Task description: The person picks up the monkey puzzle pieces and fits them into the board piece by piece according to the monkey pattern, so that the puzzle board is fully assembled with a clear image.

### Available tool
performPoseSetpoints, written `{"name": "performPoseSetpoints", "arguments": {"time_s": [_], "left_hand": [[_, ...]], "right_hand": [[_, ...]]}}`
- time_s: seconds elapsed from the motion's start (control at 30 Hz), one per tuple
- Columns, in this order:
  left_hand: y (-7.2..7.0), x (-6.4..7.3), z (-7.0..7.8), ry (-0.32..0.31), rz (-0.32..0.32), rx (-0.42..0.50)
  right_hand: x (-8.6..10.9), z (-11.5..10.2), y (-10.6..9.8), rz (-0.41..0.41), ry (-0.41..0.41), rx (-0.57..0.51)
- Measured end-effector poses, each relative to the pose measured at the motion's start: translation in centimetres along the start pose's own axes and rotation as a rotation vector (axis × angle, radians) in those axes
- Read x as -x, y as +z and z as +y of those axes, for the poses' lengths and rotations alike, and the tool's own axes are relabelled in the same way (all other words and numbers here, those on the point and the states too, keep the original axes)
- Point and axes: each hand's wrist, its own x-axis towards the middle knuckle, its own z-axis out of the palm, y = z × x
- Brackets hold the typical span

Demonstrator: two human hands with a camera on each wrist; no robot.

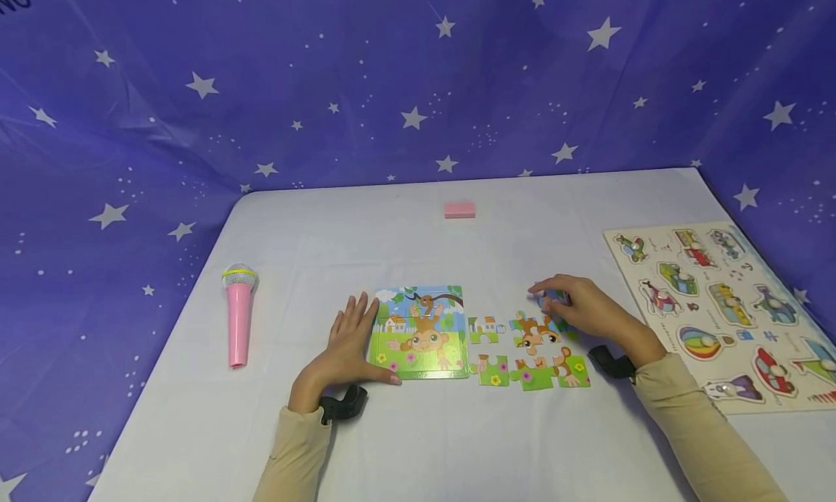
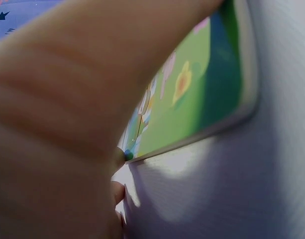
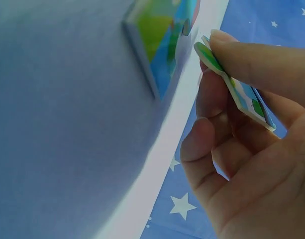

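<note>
The square monkey puzzle board [image 1: 419, 372] lies flat on the white table. My left hand [image 1: 348, 348] rests at its left side with straight, spread fingers, the thumb along the near left corner. In the left wrist view, the forearm covers part of the board [image 2: 187, 112]. To the right of the board, my right hand [image 1: 583, 310] pinches a jigsaw piece [image 3: 243, 98] between thumb and fingers. Several loose jigsaw pieces [image 1: 537, 376] lie between the board and that hand, some grouped around the monkey's face. The right hand partly covers the ones at the upper right.
A large wooden peg puzzle board [image 1: 702, 277] with vehicle pictures lies at the right edge of the table. A pink toy microphone [image 1: 239, 321] lies on the left. Toward the back is a small pink block [image 1: 460, 210]. A purple star-patterned cloth [image 1: 366, 74] hangs behind the table.
</note>
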Motion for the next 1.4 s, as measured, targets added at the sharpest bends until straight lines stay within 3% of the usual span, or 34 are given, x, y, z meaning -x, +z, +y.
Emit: {"name": "performPoseSetpoints", "arguments": {"time_s": [0.3,0.6,0.83,1.4], "left_hand": [[0.1,0.0,-0.2,0.004,0.005,-0.002],[0.0,0.0,-0.1,-0.002,-0.001,-0.002],[0.0,0.0,-0.2,0.002,0.003,-0.002],[0.0,-0.2,-0.3,0.008,-0.006,-0.006]], "right_hand": [[-0.4,-0.8,0.0,-0.006,0.005,-0.019],[-1.6,-4.2,0.2,-0.018,-0.066,-0.049],[-3.9,-6.6,2.1,-0.028,-0.118,-0.034],[-7.9,-10.6,6.4,-0.175,-0.190,-0.029]]}}
